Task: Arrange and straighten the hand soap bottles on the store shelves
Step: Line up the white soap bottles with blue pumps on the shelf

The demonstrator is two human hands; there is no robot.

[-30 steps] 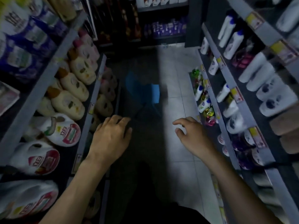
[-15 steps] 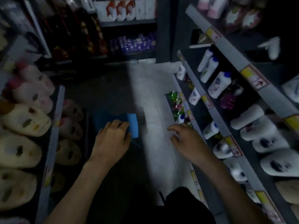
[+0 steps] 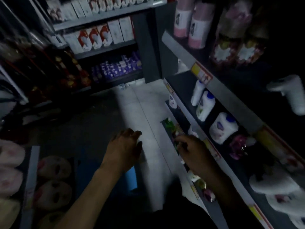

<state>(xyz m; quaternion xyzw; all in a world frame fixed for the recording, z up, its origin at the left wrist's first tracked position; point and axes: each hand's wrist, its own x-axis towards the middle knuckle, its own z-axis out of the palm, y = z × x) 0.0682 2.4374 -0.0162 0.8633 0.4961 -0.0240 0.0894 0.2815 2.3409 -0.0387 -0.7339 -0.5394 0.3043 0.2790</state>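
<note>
- Hand soap bottles [image 3: 178,134], small, green and clear, stand in a row along the lowest shelf [image 3: 166,107] on our right, close to the floor. The picture is dark and blurred, so we cannot read their labels or tell which ones lean.
- Our right hand [image 3: 194,153] reaches down onto that row, its fingers curled over the bottle tops. We cannot tell whether they pinch a bottle or only touch it. We judge it is there to begin straightening.
- Our left hand [image 3: 125,148] hangs over the pale floor [image 3: 135,104] of the aisle, holding nothing, fingers loosely spread and bent. It seems to wait its turn or keep our balance as we lean.
- Larger white bottles with blue caps [image 3: 223,128] stand on the shelf above, well apart from our hands.
- A blue object [image 3: 131,180] lies on the floor beneath our left wrist; we cannot tell what it is.
</note>
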